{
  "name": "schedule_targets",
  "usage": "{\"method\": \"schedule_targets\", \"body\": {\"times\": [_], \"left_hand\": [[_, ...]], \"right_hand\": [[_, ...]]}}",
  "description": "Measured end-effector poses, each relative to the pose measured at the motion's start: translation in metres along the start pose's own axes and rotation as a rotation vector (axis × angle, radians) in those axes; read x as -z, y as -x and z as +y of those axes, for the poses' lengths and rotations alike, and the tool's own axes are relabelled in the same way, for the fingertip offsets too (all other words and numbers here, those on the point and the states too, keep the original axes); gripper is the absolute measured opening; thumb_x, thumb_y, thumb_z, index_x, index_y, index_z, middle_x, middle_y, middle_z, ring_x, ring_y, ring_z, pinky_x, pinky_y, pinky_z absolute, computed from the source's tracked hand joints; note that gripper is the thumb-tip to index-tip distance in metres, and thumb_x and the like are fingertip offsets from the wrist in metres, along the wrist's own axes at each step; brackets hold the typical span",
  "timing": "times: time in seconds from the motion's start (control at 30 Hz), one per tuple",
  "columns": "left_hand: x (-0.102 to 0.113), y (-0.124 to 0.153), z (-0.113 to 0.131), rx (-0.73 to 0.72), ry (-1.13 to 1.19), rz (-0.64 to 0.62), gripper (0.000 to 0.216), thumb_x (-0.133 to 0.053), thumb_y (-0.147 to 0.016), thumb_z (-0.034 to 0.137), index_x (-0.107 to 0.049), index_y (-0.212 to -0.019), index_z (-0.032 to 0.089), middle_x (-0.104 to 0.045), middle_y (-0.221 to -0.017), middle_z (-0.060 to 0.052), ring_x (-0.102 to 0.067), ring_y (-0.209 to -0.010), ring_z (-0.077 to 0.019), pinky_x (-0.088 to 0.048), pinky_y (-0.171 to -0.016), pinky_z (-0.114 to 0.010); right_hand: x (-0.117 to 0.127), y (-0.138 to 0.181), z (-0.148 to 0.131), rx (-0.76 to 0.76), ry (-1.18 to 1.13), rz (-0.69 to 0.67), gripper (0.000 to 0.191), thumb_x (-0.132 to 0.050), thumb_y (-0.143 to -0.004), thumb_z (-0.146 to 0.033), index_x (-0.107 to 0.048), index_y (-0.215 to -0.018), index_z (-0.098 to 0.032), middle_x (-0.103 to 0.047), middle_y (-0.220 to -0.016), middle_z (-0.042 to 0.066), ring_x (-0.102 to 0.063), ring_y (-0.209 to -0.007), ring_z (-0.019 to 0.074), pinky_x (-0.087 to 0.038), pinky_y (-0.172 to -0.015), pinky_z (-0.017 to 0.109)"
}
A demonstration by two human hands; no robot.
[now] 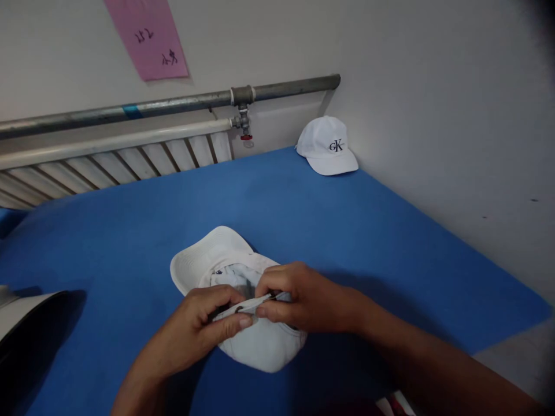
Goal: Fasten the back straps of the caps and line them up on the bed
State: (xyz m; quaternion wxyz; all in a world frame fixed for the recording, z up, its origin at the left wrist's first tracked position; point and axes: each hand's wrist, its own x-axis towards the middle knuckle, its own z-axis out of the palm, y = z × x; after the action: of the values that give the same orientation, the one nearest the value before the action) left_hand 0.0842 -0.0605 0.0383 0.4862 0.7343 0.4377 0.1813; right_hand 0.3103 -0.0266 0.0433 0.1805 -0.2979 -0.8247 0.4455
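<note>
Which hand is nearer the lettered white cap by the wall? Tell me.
Right. In the picture, the right hand is below and slightly left of the lettered cap, pinching the held cap; the left hand, pinching it too, is farther left and lower.

"Any lettering?"
"Dark 'CK' on the white, curved-brim fabric cap (319,140) at one o'clock."
"And at eleven o'clock?"
"A pink rectangular paper sheet (150,46): handwritten, seemingly '252', with unclear characters below."

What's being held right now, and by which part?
The nearer white cap. Left hand and right hand both pinch its back strap, opposite the brim.
</note>
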Motion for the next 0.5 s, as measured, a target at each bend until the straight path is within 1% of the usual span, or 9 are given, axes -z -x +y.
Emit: {"method": "schedule_targets", "body": {"times": [0.07,0.17,0.23,0.3,0.4,0.43,0.5], "left_hand": [[-0.002,-0.001,0.002,-0.020,-0.031,0.011,0.025,-0.053,-0.090,0.038,-0.064,-0.082,0.017,-0.055,-0.066,0.002,-0.047,-0.060,-0.0089,-0.035,-0.053,-0.020],[-0.003,-0.001,0.004,-0.055,-0.083,0.037,0.025,-0.049,-0.092,0.036,-0.064,-0.083,0.017,-0.056,-0.066,0.003,-0.049,-0.059,-0.0083,-0.035,-0.054,-0.020],[-0.004,-0.001,0.004,-0.066,-0.105,0.033,0.026,-0.048,-0.093,0.035,-0.064,-0.084,0.018,-0.057,-0.067,0.003,-0.050,-0.060,-0.0086,-0.037,-0.055,-0.020],[-0.005,-0.002,0.005,-0.069,-0.138,0.041,0.023,-0.050,-0.092,0.036,-0.064,-0.088,0.019,-0.060,-0.072,0.002,-0.054,-0.065,-0.0097,-0.039,-0.058,-0.021],[-0.009,-0.002,0.006,-0.079,-0.219,0.075,0.023,-0.052,-0.091,0.037,-0.064,-0.095,0.019,-0.064,-0.079,0.000,-0.056,-0.071,-0.0121,-0.040,-0.063,-0.023],[-0.009,-0.002,0.007,-0.078,-0.241,0.081,0.024,-0.050,-0.092,0.038,-0.064,-0.094,0.018,-0.064,-0.078,0.000,-0.056,-0.070,-0.0123,-0.040,-0.062,-0.024],[-0.010,-0.002,0.006,-0.079,-0.256,0.069,0.027,-0.045,-0.094,0.037,-0.064,-0.089,0.017,-0.061,-0.073,0.000,-0.055,-0.067,-0.0118,-0.039,-0.060,-0.024]], "right_hand": [[-0.005,-0.001,0.000,0.019,0.076,0.058,0.005,-0.063,-0.078,-0.016,-0.067,-0.081,-0.015,-0.063,-0.074,-0.001,-0.054,-0.067,0.0099,-0.039,-0.064,0.021],[-0.012,-0.002,0.000,0.044,0.130,0.112,0.004,-0.062,-0.078,-0.015,-0.065,-0.079,-0.014,-0.062,-0.073,0.000,-0.053,-0.067,0.0101,-0.038,-0.064,0.022],[-0.013,-0.002,0.000,0.056,0.107,0.109,0.005,-0.062,-0.080,-0.017,-0.065,-0.081,-0.014,-0.063,-0.075,0.000,-0.054,-0.068,0.0100,-0.039,-0.065,0.021],[-0.014,-0.002,0.001,0.060,0.093,0.110,0.006,-0.061,-0.081,-0.018,-0.065,-0.081,-0.014,-0.063,-0.075,0.000,-0.054,-0.068,0.0097,-0.039,-0.065,0.021],[-0.012,-0.003,0.002,0.045,0.104,0.147,0.005,-0.063,-0.079,-0.018,-0.065,-0.078,-0.014,-0.062,-0.071,-0.001,-0.052,-0.064,0.0097,-0.039,-0.062,0.022],[-0.011,-0.003,0.003,0.038,0.095,0.149,0.004,-0.063,-0.078,-0.018,-0.066,-0.078,-0.014,-0.062,-0.070,-0.001,-0.052,-0.064,0.0097,-0.039,-0.061,0.022],[-0.008,-0.003,0.003,0.040,0.031,0.102,0.006,-0.062,-0.080,-0.018,-0.066,-0.080,-0.015,-0.063,-0.073,-0.001,-0.054,-0.065,0.0098,-0.040,-0.062,0.021]]}}
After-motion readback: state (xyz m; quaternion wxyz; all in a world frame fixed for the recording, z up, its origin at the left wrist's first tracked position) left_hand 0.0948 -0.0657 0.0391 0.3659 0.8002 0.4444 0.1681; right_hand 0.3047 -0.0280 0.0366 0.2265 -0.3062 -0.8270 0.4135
